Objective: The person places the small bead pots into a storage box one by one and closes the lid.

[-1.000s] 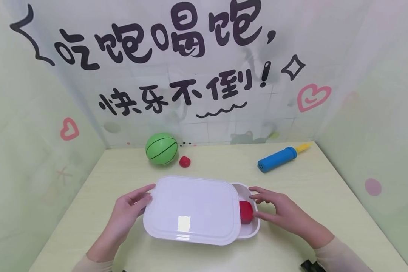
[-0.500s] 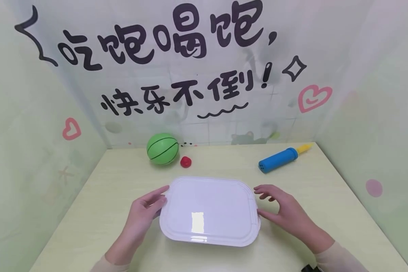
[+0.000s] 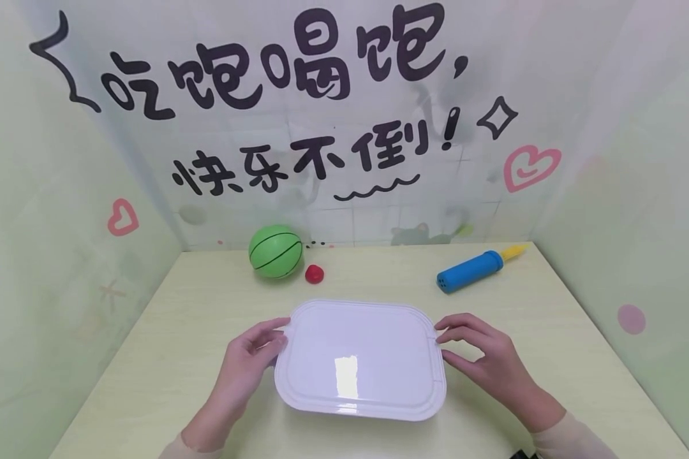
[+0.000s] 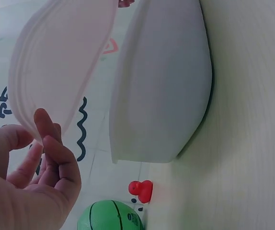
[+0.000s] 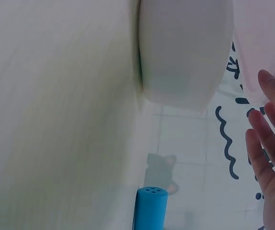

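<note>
A white rectangular lid [image 3: 373, 357] is held over a white box [image 4: 161, 81], which it hides in the head view. Both wrist views show a gap between the lid and the box, which stands on the table. My left hand [image 3: 247, 360] pinches the lid's left edge between thumb and fingers. At the right edge, my right hand [image 3: 490, 357] holds the lid with its thumb and fingertips, the other fingers [image 5: 259, 136] fairly straight. The box's inside is hidden from above; a bit of dark red [image 4: 126, 3] shows at the gap in the left wrist view.
Behind the lid on the pale wooden table [image 3: 207, 287] lie a green ball [image 3: 275, 252] and a small red rubber duck [image 4: 141, 190]. A blue hand pump [image 3: 469, 271] with a yellow nozzle lies at the back right. Printed cloth walls enclose three sides.
The lid has moved right with my left hand, covering the box and the red thing seen inside it. My right hand's fingers have gone from the box rim to the lid's edge.
</note>
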{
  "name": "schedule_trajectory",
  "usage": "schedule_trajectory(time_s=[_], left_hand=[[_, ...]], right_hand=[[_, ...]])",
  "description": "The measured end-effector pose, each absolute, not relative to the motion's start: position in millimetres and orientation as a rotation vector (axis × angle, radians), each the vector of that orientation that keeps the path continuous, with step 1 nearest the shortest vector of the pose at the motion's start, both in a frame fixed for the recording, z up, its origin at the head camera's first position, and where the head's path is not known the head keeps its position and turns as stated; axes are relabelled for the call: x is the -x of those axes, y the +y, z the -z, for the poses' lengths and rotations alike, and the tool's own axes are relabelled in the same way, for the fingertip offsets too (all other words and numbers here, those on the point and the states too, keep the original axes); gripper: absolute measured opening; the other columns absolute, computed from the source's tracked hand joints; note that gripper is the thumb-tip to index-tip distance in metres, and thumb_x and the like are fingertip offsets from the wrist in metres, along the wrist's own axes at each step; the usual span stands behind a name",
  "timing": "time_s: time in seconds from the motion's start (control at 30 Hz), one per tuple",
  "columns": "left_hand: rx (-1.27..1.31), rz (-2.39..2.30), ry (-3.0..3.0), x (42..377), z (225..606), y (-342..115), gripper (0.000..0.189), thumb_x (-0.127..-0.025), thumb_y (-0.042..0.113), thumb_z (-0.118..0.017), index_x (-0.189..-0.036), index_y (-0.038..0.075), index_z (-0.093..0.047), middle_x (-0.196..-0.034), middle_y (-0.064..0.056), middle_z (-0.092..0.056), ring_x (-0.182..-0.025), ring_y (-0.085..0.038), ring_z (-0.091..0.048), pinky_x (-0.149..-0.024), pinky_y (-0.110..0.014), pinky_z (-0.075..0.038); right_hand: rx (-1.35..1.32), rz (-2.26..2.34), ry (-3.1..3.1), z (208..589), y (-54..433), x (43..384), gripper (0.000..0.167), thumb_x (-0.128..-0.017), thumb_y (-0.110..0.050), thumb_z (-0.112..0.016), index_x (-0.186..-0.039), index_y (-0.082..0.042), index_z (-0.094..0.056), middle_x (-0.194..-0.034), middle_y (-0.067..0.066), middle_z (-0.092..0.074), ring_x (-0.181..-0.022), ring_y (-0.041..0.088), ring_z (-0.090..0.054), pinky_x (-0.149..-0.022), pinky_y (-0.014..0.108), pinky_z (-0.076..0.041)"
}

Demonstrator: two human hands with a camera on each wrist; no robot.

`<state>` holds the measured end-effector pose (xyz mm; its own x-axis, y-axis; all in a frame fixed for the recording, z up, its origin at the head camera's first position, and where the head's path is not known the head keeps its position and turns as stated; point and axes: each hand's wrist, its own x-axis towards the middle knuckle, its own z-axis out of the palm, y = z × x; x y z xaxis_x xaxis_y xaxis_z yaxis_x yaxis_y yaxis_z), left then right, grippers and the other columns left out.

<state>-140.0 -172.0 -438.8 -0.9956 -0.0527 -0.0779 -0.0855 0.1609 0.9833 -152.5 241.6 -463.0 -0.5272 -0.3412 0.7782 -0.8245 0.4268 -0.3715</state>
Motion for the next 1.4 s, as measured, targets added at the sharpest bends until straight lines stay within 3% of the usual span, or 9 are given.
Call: schedule_trajectory(time_s=[0.2,0.33,0.43,0.53,0.73,0.83,1.1,1.2,1.4], left_hand=[[-0.117,-1.983,2.438,136,440,-179,0.025,-0.103,0.013,-0.063,-0.126,0.004,-0.068,-0.106,-0.007,-0.074,-0.079,-0.016,-0.07,-0.07,-0.029,-0.062],[-0.333,-1.966,2.449,136,441,-186,0.027,-0.101,0.001,-0.058,-0.127,0.003,-0.066,-0.11,-0.004,-0.073,-0.08,-0.014,-0.071,-0.068,-0.027,-0.062],[-0.431,-1.962,2.45,135,442,-189,0.033,-0.096,-0.009,-0.058,-0.126,0.003,-0.065,-0.112,-0.001,-0.074,-0.082,-0.012,-0.073,-0.07,-0.027,-0.062],[-0.462,-1.99,2.44,135,442,-189,0.028,-0.097,-0.007,-0.061,-0.123,0.002,-0.066,-0.111,0.002,-0.074,-0.083,-0.013,-0.074,-0.072,-0.029,-0.064],[-0.453,-2.008,2.478,133,438,-185,0.017,-0.096,0.003,-0.071,-0.113,0.004,-0.069,-0.095,0.005,-0.071,-0.069,-0.015,-0.066,-0.066,-0.028,-0.061],[-0.408,-1.992,2.5,133,437,-184,0.016,-0.094,0.006,-0.073,-0.11,0.005,-0.071,-0.088,0.004,-0.07,-0.065,-0.017,-0.066,-0.065,-0.028,-0.06],[-0.255,-1.892,2.554,136,443,-182,0.049,-0.094,0.011,-0.076,-0.141,0.016,-0.063,-0.093,0.0,-0.068,-0.064,-0.015,-0.067,-0.062,-0.031,-0.062],[-0.19,-1.786,2.584,136,446,-181,0.051,-0.095,0.019,-0.076,-0.143,0.02,-0.062,-0.096,-0.005,-0.068,-0.065,-0.014,-0.065,-0.06,-0.028,-0.058],[-0.143,-1.535,2.611,135,451,-179,0.051,-0.097,0.027,-0.073,-0.145,0.016,-0.06,-0.098,-0.002,-0.066,-0.067,-0.013,-0.062,-0.057,-0.023,-0.05]], right_hand=[[-0.982,-1.058,-2.033,462,244,153,0.029,-0.097,-0.039,-0.069,-0.099,-0.011,-0.076,-0.108,0.012,-0.073,-0.101,0.016,-0.068,-0.086,0.009,-0.055],[-0.988,-1.11,-1.991,456,244,152,0.027,-0.096,-0.035,-0.073,-0.099,-0.008,-0.076,-0.106,0.014,-0.074,-0.101,0.014,-0.068,-0.083,0.01,-0.056],[-1.011,-1.178,-1.932,451,243,151,0.02,-0.093,-0.021,-0.079,-0.098,-0.002,-0.076,-0.103,0.016,-0.074,-0.102,0.014,-0.069,-0.089,0.012,-0.055],[-1.019,-1.259,-1.88,447,241,149,0.017,-0.086,-0.006,-0.083,-0.098,0.003,-0.075,-0.1,0.016,-0.074,-0.1,0.014,-0.07,-0.094,0.014,-0.055],[-0.817,-1.301,-1.984,441,240,140,0.034,-0.072,0.01,-0.088,-0.1,-0.004,-0.075,-0.091,0.003,-0.075,-0.085,0.007,-0.067,-0.083,0.011,-0.057],[-0.651,-1.328,-2.115,438,237,135,0.043,-0.071,0.015,-0.085,-0.105,-0.009,-0.075,-0.089,-0.002,-0.074,-0.081,0.004,-0.066,-0.079,0.011,-0.057],[-0.327,-1.359,-2.492,438,228,132,0.041,-0.089,-0.015,-0.082,-0.128,-0.012,-0.072,-0.088,-0.005,-0.071,-0.077,0.007,-0.065,-0.074,0.016,-0.059],[-0.303,-1.286,-2.635,439,225,131,0.043,-0.09,-0.024,-0.082,-0.13,-0.011,-0.072,-0.087,-0.009,-0.068,-0.074,0.006,-0.061,-0.071,0.018,-0.057],[-0.311,-1.215,-2.818,441,222,129,0.043,-0.09,-0.028,-0.081,-0.127,-0.007,-0.073,-0.081,-0.013,-0.064,-0.07,0.001,-0.054,-0.062,0.019,-0.05]])
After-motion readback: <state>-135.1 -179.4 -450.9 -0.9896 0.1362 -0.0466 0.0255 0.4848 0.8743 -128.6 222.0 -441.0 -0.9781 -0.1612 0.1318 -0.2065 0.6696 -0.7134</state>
